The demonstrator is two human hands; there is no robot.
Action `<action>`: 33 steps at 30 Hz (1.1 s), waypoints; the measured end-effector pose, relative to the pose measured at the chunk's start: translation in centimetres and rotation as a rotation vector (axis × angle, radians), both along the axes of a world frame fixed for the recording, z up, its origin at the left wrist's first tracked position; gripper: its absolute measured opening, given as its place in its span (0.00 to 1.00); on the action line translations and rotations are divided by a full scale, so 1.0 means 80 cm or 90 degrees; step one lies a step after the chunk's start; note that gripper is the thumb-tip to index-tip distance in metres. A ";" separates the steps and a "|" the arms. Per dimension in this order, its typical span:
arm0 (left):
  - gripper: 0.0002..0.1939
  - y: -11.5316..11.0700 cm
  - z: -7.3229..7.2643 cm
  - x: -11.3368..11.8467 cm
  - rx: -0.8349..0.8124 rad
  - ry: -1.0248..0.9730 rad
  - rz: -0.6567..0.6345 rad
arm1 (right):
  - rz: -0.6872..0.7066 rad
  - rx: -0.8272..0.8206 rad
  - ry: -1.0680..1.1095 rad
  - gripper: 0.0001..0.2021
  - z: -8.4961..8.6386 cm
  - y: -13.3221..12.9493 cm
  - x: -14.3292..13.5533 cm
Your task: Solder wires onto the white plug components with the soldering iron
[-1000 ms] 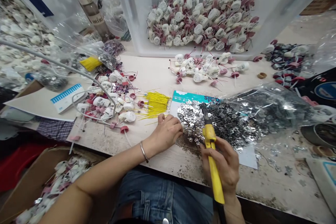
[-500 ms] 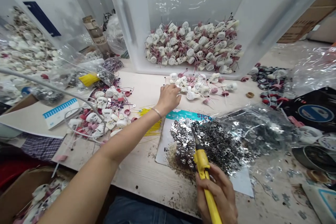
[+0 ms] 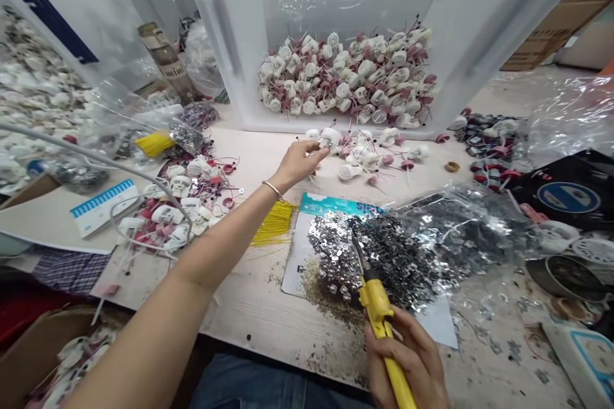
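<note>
Our left hand (image 3: 300,163) was stretched out ahead, its thumb and fingers drawn narrow on what looked like the near edge of a rounded white plastic housing (image 3: 329,137), which sat right at the fingertips. Our right hand (image 3: 407,358), nearer our body, was wrapped around a yellow plastic tool with a slim dark metal tip (image 3: 377,300); the tip pointed away from us, over the loose heap of small silver and dark metal plates (image 3: 330,246), though we could not tell whether it touched them. We judged the step in hand to be taking up one housing while the tool waited in the other grip. The next move, in our judgement, called for a steady pinch and a clean lift, since thin wires around the neighbouring parts might have snagged. Just to the right of the left grip lay a loose cluster of white and dusty-pink plastic parts with thin wires (image 3: 352,160), and beyond it stood a large translucent plastic bin (image 3: 336,0) with many similar parts inside. Nearer us than that grip, partly hidden by the forearm, a fan of thin yellow wires (image 3: 275,223) lay on the pale wooden bench (image 3: 240,287). Farther out, to the right of the heap, a crumpled clear plastic bag (image 3: 484,223) spread across the bench.
</note>
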State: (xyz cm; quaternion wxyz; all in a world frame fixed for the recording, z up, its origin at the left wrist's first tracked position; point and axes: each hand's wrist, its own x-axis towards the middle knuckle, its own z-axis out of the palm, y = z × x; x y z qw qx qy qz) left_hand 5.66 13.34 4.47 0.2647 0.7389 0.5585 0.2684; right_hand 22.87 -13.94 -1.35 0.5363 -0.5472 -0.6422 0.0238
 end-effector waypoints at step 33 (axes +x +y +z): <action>0.18 -0.353 -0.014 -0.057 -0.343 0.259 -0.062 | 0.079 -0.076 0.033 0.07 -0.009 -0.004 -0.032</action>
